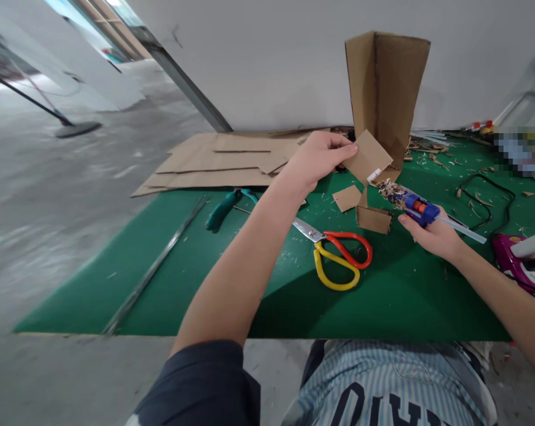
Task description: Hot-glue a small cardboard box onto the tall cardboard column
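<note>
Two hands at work over a green surface (409,307). Landmark: the scissors (315,235), red and yellow handles, blades partly hidden by the left forearm.

Containers. Small cardboard piece (373,219), just beyond the scissors and to their right: upright panels meeting at a corner, box-like; what lies behind its front panel is hidden. Tall cardboard form (395,89), farther beyond the scissors and right: stands upright, panels joined along a vertical edge; interior hidden, cannot tell whether it is closed behind. Glue gun (415,205), blue with orange: a translucent glue stick (464,229) juts from its rear; brown scraps cling about the nozzle.

Grip, left hand (318,155): thumb and fingers pinched together on the left corner of a cardboard square (368,155). Square is tilted, raised beyond the scissors and to their right, extending rightward out of the grip. Small whitish strip (373,175) at its lower edge, close to the nozzle; contact cannot be told.

Grip, right hand (435,234): closed around the glue gun, right of the scissors; handle mostly hidden.

Left of the scissors: teal-handled pliers (223,212); farther left, a thin bundle of strips (156,266). Beyond and left, flat cardboard sheets (196,161), overlapping.
</note>
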A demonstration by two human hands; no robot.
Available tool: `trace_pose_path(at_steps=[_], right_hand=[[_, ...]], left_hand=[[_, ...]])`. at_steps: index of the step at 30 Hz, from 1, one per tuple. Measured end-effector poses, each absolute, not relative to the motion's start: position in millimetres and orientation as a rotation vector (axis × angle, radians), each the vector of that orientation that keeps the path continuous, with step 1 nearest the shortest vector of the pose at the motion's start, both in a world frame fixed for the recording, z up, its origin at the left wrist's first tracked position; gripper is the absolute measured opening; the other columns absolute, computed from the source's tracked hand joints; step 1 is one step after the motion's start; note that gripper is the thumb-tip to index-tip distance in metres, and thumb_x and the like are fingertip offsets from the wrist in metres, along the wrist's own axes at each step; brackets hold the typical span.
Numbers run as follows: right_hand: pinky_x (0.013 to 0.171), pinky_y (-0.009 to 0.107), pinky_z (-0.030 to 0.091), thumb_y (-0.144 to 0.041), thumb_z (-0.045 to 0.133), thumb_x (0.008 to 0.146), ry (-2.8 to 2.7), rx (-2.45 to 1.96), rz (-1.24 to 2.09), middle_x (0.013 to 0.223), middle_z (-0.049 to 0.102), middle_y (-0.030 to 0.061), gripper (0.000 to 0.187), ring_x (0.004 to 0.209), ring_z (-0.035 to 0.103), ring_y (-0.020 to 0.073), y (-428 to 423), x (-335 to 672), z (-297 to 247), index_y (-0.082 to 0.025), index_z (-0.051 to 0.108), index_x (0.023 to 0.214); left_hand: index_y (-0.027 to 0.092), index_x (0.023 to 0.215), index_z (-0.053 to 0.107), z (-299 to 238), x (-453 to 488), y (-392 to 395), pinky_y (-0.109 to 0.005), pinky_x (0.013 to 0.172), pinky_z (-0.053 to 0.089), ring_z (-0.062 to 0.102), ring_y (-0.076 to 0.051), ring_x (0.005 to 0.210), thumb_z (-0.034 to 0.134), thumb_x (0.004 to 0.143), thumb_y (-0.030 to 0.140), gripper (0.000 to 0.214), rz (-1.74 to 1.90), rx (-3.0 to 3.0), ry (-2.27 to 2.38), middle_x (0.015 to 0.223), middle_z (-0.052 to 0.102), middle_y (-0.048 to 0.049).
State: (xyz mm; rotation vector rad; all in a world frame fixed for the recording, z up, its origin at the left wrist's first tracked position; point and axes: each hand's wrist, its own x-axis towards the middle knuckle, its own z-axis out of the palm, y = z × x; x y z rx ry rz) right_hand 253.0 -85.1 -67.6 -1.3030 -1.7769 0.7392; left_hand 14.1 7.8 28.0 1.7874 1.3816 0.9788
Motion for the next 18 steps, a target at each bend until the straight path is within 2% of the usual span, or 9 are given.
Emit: trace_pose_path(at_steps=[8,18], right_hand=[[0.054,0.029,0.043,-0.053,0.064,0.089,-1.845,-1.274,0.733,0.058,0.055,0.001,0.038,0.061,0.059,0.0191,-88.1,251.7,-62.9,-0.024,0.054,0.067],[0.059,0.031,0.044,-0.052,0.064,0.09,-1.874,-1.267,0.729,0.057,0.052,0.0002,0.037,0.061,0.057,0.0193,-89.2,250.1,-61.2,-0.024,0.057,0.067]], left_hand=[[0.017,0.084,0.071,28.6,13.7,6.7,-0.029,0.076,0.052,0.06,-0.017,0.084,0.064,0.084,0.031,0.015,0.986,1.788,1.365,0.08,0.065,-0.0037],[0.017,0.084,0.071,28.6,14.6,5.8,-0.028,0.076,0.052,0.059,-0.017,0.082,0.064,0.084,0.029,0.014,0.982,1.782,1.371,0.08,0.065,-0.0041]])
